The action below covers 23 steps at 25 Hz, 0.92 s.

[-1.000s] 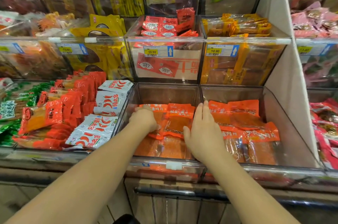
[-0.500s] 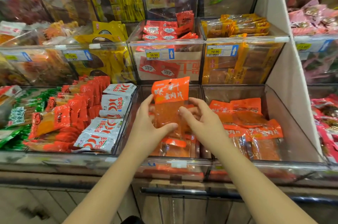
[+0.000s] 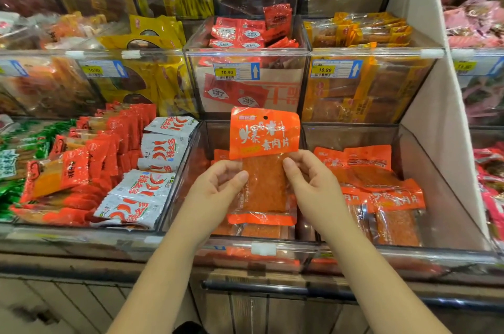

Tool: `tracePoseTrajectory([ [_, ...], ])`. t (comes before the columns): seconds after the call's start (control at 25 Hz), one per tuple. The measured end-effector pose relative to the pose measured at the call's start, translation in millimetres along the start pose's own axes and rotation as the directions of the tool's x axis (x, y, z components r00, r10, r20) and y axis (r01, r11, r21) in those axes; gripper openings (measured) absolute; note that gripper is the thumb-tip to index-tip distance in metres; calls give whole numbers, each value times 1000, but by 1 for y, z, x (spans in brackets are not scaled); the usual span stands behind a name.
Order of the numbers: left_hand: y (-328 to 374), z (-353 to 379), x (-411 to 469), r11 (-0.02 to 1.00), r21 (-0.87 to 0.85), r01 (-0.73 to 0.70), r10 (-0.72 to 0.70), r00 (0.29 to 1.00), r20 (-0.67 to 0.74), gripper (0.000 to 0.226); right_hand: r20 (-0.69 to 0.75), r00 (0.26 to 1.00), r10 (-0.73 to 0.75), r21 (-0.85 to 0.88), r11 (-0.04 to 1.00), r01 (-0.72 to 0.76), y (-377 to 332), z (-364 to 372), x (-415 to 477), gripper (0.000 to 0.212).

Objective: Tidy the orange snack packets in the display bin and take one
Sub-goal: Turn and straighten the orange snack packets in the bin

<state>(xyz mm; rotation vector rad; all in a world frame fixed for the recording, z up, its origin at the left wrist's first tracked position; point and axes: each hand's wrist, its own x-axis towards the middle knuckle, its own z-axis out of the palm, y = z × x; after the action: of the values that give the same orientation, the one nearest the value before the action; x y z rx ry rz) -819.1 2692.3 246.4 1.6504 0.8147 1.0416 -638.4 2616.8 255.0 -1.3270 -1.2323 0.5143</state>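
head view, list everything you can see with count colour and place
held packet: one, orange with clear window, upright above the bottom centre bin
bin: one, clear, bottom centre, more orange packets lying in it
right bin packets: several, orange, bottom row right of centre
white packets: about six, white with red chillies, bottom left bin
red packets: many, red-orange, left of the white ones
green packets: several, far left edge
small red packets: several, middle row centre
yellow packets: several, middle row left
amber packets: many, middle row right
pink packets: many, far right
price tags: several, yellow and blue, bin fronts
left hand: pinching the packet's left edge
right hand: pinching its right edge
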Motion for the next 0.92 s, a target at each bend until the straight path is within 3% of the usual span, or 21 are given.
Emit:
tracePoseTrajectory([
  [0.24, 2, 2, -1, 989, -144, -19, 18, 1000, -5, 11, 41, 999, 22, 7, 1000, -23, 0, 2, -1, 20],
  [0.48, 6, 3, -2, 995, -101, -26, 27, 1000, 14, 15, 16, 999, 36, 38, 999, -37, 2, 2, 0, 16],
  [0.8, -2, -2, -1, 994, -107, -27, 27, 1000, -3, 14, 53, 998, 36, 10, 999, -36, -1, -1, -1, 29],
  [0.92, -4, -1, 1, 990, -143, -6, 4, 1000, -18, 14, 87, 996, 33, 29, 999, -36, -1, 1, -1, 17],
])
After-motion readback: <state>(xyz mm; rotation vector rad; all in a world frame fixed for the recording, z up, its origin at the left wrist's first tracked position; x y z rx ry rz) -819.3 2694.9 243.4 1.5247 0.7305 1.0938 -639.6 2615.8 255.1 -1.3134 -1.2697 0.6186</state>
